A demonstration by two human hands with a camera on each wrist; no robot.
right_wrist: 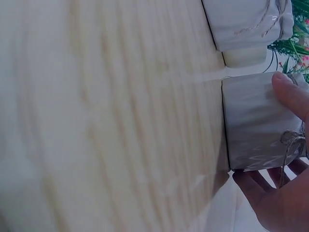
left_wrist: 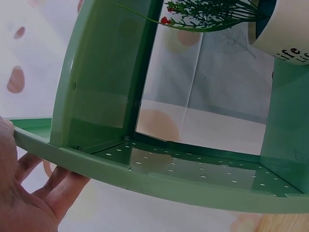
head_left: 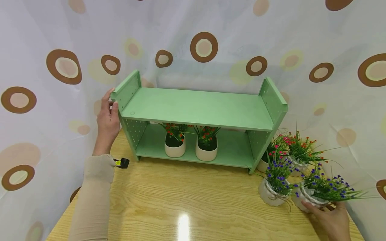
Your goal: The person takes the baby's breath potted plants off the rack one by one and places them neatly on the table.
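Note:
A green two-tier shelf (head_left: 193, 107) stands on the table. My left hand (head_left: 109, 119) grips the front edge of its left side panel (left_wrist: 116, 176) near the top, fingers on the outer side. At the right, my right hand (head_left: 333, 219) holds the white pot (right_wrist: 260, 121) of a purple-flowered potted plant (head_left: 328, 185), thumb on one side and fingers on the other. In the right wrist view this pot, tied with twine, has its base at the tabletop. Another purple-flowered potted plant (head_left: 274, 187) stands just left of it.
Two red-flowered plants in cream pots (head_left: 206, 149) sit on the lower tier. Behind the purple ones are a pink-flowered plant (head_left: 275, 147) and a red-flowered plant (head_left: 301, 150). A small black object (head_left: 123, 163) is near my left sleeve. A patterned curtain (head_left: 223, 20) hangs behind.

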